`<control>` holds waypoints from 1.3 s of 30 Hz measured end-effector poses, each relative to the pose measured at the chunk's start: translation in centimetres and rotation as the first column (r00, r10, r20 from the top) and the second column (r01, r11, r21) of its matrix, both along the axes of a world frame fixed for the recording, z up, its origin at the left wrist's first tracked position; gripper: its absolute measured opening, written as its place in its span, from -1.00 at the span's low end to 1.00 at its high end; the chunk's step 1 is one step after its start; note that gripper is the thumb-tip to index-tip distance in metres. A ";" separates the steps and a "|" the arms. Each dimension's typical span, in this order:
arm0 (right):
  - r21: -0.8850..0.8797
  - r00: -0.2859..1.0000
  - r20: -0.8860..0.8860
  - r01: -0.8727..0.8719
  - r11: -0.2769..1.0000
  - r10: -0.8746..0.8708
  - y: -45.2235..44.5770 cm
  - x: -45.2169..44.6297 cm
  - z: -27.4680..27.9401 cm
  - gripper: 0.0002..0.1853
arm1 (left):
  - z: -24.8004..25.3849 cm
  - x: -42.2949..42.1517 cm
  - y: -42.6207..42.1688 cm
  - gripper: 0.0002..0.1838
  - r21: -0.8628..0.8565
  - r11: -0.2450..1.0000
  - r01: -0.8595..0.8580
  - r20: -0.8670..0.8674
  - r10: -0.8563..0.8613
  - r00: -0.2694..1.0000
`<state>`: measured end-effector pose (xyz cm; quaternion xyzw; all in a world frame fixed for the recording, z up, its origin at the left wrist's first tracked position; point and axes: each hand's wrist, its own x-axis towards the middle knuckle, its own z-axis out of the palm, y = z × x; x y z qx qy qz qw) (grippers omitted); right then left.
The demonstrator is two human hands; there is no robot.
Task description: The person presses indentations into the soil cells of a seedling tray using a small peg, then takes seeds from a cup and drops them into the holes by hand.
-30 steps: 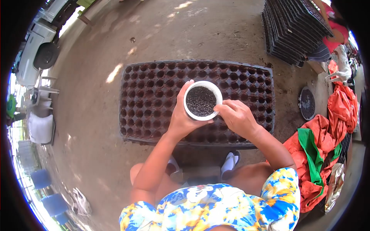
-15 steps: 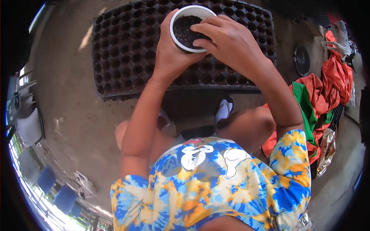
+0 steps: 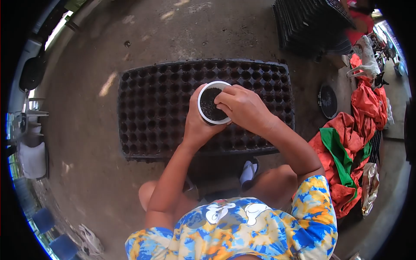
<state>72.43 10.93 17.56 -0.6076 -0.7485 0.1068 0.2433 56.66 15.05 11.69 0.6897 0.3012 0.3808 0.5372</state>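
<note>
My left hand (image 3: 198,123) is wrapped round a white cup (image 3: 201,109) and holds it up over the seedling tray. Dark, grainy material (image 3: 210,106), speckled with lighter grains, fills part of the cup. The fingers of my right hand (image 3: 247,108) reach over the rim into the cup, bent and drawn together at the grains; what they pinch, if anything, is hidden. Below both hands, the black seedling tray (image 3: 147,113) lies on the ground, its many round cells dark inside.
A stack of black trays (image 3: 310,26) stands at the back right. Nearby are a round black container (image 3: 328,101), red cloth or sheeting (image 3: 342,130) with a green piece (image 3: 337,151), and a white dog-like animal (image 3: 368,60). White chairs (image 3: 32,160) stand at the left.
The view has tilted up, so the tray and hands sit lower and the tray stack shows. My right fingers have drawn closer together inside the cup. My left hand keeps its hold.
</note>
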 end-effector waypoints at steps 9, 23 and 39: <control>-0.050 0.994 0.090 -0.057 0.997 0.061 -0.6 0.3 -0.4 -0.87 | -0.9 0.5 -0.2 0.06 0.043 0.999 0.008 -0.033 -0.007 0.999; -0.221 0.900 -0.158 0.370 0.902 -0.407 6.0 11.6 -3.4 -0.85 | -0.6 0.7 -0.2 0.13 0.004 0.999 0.041 0.023 -0.041 0.999; -0.095 0.989 0.142 -0.026 0.995 0.039 -1.6 0.6 -0.5 -0.90 | 0.5 1.4 -1.3 0.09 0.013 0.998 0.069 -0.088 -0.067 0.994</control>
